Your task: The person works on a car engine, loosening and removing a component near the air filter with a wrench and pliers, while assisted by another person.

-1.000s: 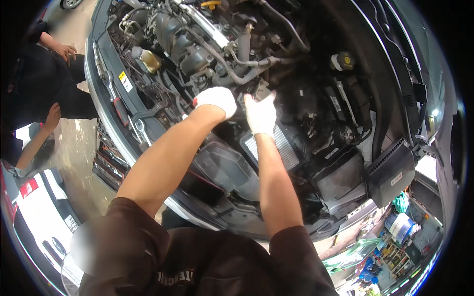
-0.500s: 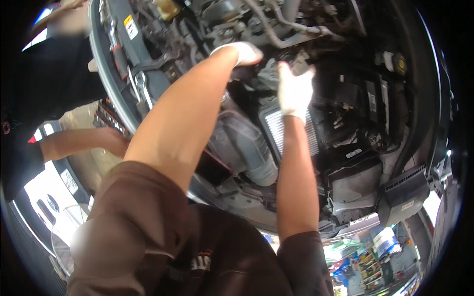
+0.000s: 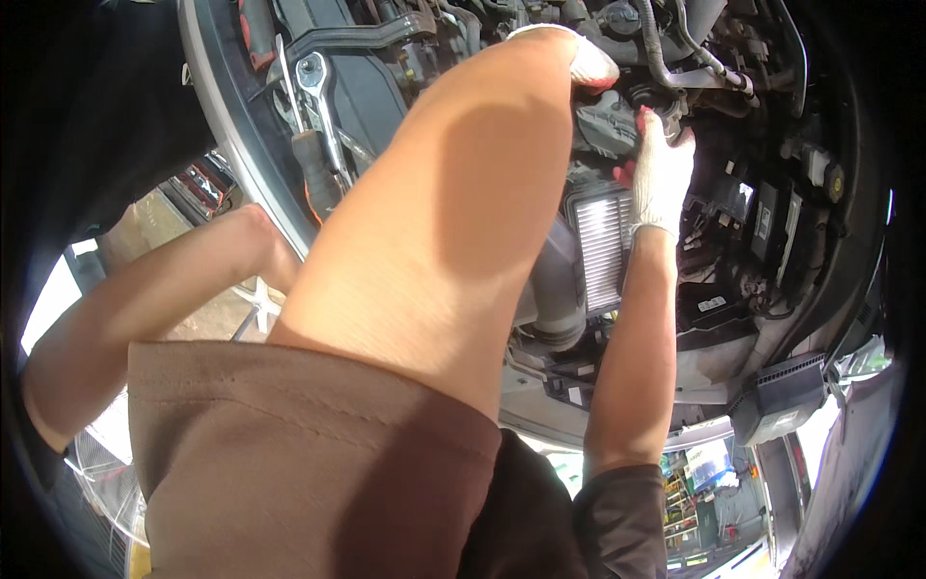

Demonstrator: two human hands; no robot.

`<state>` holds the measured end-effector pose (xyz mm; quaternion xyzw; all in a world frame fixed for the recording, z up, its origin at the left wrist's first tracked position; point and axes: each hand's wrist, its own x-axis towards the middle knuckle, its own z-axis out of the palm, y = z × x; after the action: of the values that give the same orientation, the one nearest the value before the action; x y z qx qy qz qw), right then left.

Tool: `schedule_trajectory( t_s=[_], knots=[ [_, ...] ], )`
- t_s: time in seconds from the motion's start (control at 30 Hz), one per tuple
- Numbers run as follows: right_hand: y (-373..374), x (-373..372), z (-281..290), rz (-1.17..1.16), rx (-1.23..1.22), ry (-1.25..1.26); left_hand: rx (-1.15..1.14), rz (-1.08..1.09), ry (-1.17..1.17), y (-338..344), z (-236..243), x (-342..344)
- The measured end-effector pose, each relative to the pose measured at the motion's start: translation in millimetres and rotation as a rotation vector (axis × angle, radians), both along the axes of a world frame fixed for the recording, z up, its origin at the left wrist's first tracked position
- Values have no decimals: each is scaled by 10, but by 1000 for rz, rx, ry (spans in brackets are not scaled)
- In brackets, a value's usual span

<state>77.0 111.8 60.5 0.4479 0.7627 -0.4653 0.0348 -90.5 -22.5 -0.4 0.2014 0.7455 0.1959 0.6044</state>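
Both my hands wear white work gloves with red palms, inside a car's engine bay. My left hand (image 3: 590,66) reaches over the far left side of a grey plastic housing (image 3: 608,130); its fingers are mostly hidden beyond my forearm. At the housing's right side, my right hand (image 3: 664,183) is open. Its thumb points left, one finger stretches forward, and the others spread down among the parts. I cannot make out whether it presses on the housing. Just left of my right wrist lies a pleated air filter (image 3: 600,241) in a dark frame.
A ratchet wrench (image 3: 316,82) and a screwdriver (image 3: 311,164) lie on the front panel, near a red-handled tool (image 3: 258,37). Another person's forearm (image 3: 164,289) reaches in from the left. A ribbed hose (image 3: 652,43) crosses the far side; a dark plastic box (image 3: 779,400) stands lower right.
The engine bay has shifted rightward in view, and my left forearm looks larger and nearer. Both hands stay around the grey housing. The other person's arm remains at the left.
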Motion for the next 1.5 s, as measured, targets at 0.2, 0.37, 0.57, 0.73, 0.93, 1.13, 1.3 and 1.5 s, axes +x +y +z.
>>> schedule_trajectory(
  t_s=[0.2, 0.37, 0.57, 0.73, 0.93, 1.13, 1.3, 1.5],
  knots=[
    [-50, 8, 63, -25, -57, 8, 21, 103, 25, -19, 181, 142],
    [-127, -25, 84, -14, -79, 11, 87, 139, 227, -189, 135, 192],
    [-96, 3, 125, 16, -75, 26, -125, 211, -32, -2, 665, 24],
    [-76, -11, 85, 7, -36, -26, -60, 172, 37, -47, 454, 76],
    [-126, -17, 117, 5, -40, -21, -20, 147, 57, -84, 276, 72],
    [-105, -30, 112, -30, -54, -48, 27, 140, 54, -118, 158, 86],
    [-102, -48, 27, -3, -54, -54, 49, 146, 59, -138, 74, 61],
    [-59, -49, -12, -15, -58, -6, 93, 158, 82, -138, 42, 27]
  ],
)
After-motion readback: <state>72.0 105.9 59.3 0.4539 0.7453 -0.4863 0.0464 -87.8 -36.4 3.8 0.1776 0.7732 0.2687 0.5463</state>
